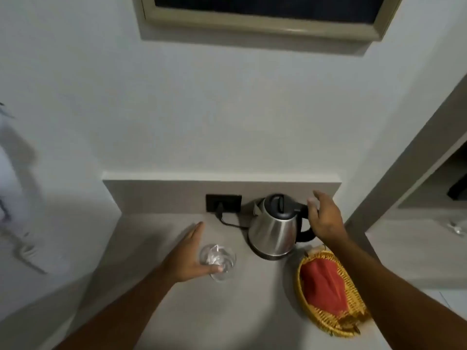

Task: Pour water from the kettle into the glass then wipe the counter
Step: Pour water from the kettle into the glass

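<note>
A steel kettle (274, 231) with a black lid and handle stands on its base at the back of the grey counter (156, 248). My right hand (326, 218) is at its handle, fingers spread, not closed around it. A clear glass (218, 260) stands upright left of the kettle. My left hand (188, 256) is open beside the glass, thumb touching its near side and fingers stretched along its left. A red cloth (322, 282) lies in a woven yellow basket (326, 322) to the right.
A black wall socket (223, 202) with the kettle's cord plugged in sits behind the glass. Walls close the counter at the back and left. A lower shelf lies to the right beyond a partition.
</note>
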Available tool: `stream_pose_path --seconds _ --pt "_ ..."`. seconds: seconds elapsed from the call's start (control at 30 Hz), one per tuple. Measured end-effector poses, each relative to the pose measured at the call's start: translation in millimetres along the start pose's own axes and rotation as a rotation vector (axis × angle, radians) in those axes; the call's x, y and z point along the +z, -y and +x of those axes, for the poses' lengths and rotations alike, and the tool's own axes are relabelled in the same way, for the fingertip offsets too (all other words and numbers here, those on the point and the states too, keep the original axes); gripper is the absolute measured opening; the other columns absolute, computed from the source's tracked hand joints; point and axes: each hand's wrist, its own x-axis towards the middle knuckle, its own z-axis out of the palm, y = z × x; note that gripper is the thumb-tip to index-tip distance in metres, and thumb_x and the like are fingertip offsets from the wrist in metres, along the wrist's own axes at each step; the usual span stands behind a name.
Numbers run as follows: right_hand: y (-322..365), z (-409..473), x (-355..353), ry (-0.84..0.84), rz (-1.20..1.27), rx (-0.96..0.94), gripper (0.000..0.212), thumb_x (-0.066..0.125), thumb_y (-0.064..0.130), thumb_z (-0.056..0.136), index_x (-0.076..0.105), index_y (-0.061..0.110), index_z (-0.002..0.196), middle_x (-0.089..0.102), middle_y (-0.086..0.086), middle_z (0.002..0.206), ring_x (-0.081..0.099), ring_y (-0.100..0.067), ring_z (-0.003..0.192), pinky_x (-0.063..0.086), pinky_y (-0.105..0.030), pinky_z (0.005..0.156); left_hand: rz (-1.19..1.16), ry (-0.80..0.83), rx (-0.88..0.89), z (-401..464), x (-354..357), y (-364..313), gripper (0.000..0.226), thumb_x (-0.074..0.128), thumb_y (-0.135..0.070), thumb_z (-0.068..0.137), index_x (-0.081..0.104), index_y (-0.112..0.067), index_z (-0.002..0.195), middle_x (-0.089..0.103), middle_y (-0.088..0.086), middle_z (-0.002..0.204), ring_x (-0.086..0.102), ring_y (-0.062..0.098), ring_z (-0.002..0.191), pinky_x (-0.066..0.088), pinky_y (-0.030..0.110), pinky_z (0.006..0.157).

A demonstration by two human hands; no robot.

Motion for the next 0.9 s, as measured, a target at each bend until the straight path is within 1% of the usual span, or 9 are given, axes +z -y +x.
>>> stream_pose_path --seconds 0.1,0.2,0.27,0.4,0.5,0.6,0.73,0.83,0.9 --pt "-4.6 -1.6 13.1 -0.095 0.189 0.134 0.039 0.043 0.039 0.105 0.061 0.009 0.123 0.068 -0.012 0.113 0.062 -0.032 0.111 0.043 -0.032 0.088 -0.079 -0.010 -0.068 -2.5 29.0 14.0 0.163 0.076 -0.095 0.030 0.016 -0.022 0.163 0.021 -0.001 0.170 0.023 0.016 0.155 0.023 0.028 0.121" --pt "-3.9 -4.2 22.8 -0.105 0.333 0.271 0.040 0.043 0.048 0.103 0.067 0.017 0.096 0.066 -0.001 0.085 0.065 -0.026 0.089 0.045 -0.031 0.073 -0.141 -0.070 -0.039 -5.9 55.1 22.0 0.142 0.080 -0.092 0.028 0.031 -0.039 0.150 0.039 -0.014 0.155 0.040 0.007 0.141 0.037 0.025 0.114" --pt "-5.9 -0.9 25.5 -0.136 0.394 0.333 0.046 0.044 0.053 0.101 0.069 0.017 0.088 0.065 -0.004 0.078 0.065 -0.027 0.084 0.050 -0.035 0.073 -0.178 -0.095 -0.004 -6.3 62.7 20.0 0.129 0.089 -0.082 0.031 0.040 -0.041 0.143 0.052 -0.016 0.146 0.054 0.007 0.132 0.048 0.023 0.107" --pt "-15.0 2.0 32.6 -0.172 0.470 0.397 0.059 0.049 0.059 0.095 0.068 0.007 0.077 0.058 -0.011 0.069 0.060 -0.025 0.072 0.051 -0.040 0.072 -0.268 -0.176 -0.034 -5.1 76.3 17.2 0.113 0.103 -0.052 0.037 0.053 -0.034 0.137 0.064 -0.014 0.132 0.062 0.002 0.120 0.043 0.003 0.095" --pt "-18.3 6.8 36.2 -0.209 0.492 0.422 0.053 0.055 0.061 0.089 0.063 0.018 0.059 0.058 -0.009 0.064 0.058 -0.020 0.065 0.049 -0.036 0.067 -0.307 -0.253 -0.080 -1.0 83.3 13.3 0.099 0.105 -0.038 0.042 0.061 -0.027 0.130 0.071 -0.011 0.122 0.068 0.004 0.111 0.052 0.011 0.095" --pt "-14.2 11.8 34.5 -0.190 0.478 0.425 0.048 0.059 0.060 0.085 0.061 0.021 0.056 0.057 -0.006 0.062 0.057 -0.019 0.063 0.050 -0.037 0.066 -0.332 -0.293 -0.098 -0.1 85.6 9.6 0.093 0.105 -0.030 0.045 0.064 -0.024 0.128 0.073 -0.008 0.119 0.070 0.009 0.109 0.053 0.016 0.096" --pt "8.6 17.0 30.6 -0.117 0.406 0.223 0.041 0.060 0.056 0.086 0.069 0.021 0.067 0.063 -0.007 0.064 0.063 -0.020 0.063 0.053 -0.038 0.063 -0.342 -0.305 -0.100 -2.3 82.8 7.0 0.093 0.105 -0.026 0.046 0.064 -0.021 0.130 0.073 -0.006 0.121 0.069 0.012 0.112 0.053 0.019 0.098" --pt "38.0 20.1 23.6 -0.029 0.272 -0.067 0.044 0.059 0.055 0.087 0.067 0.017 0.066 0.061 -0.012 0.058 0.061 -0.025 0.057 0.051 -0.034 0.052 -0.332 -0.285 -0.105 -3.1 81.0 5.3 0.093 0.105 -0.024 0.048 0.063 -0.019 0.131 0.072 -0.004 0.123 0.068 0.012 0.113 0.050 0.015 0.097" --pt "60.1 19.7 18.5 0.052 0.170 -0.277 0.044 0.061 0.050 0.088 0.067 0.013 0.065 0.058 -0.010 0.053 0.056 -0.025 0.051 0.046 -0.037 0.047 -0.325 -0.273 -0.108 -3.7 80.8 6.5 0.090 0.104 -0.023 0.049 0.064 -0.019 0.130 0.072 -0.004 0.123 0.068 0.012 0.113 0.045 0.005 0.094"
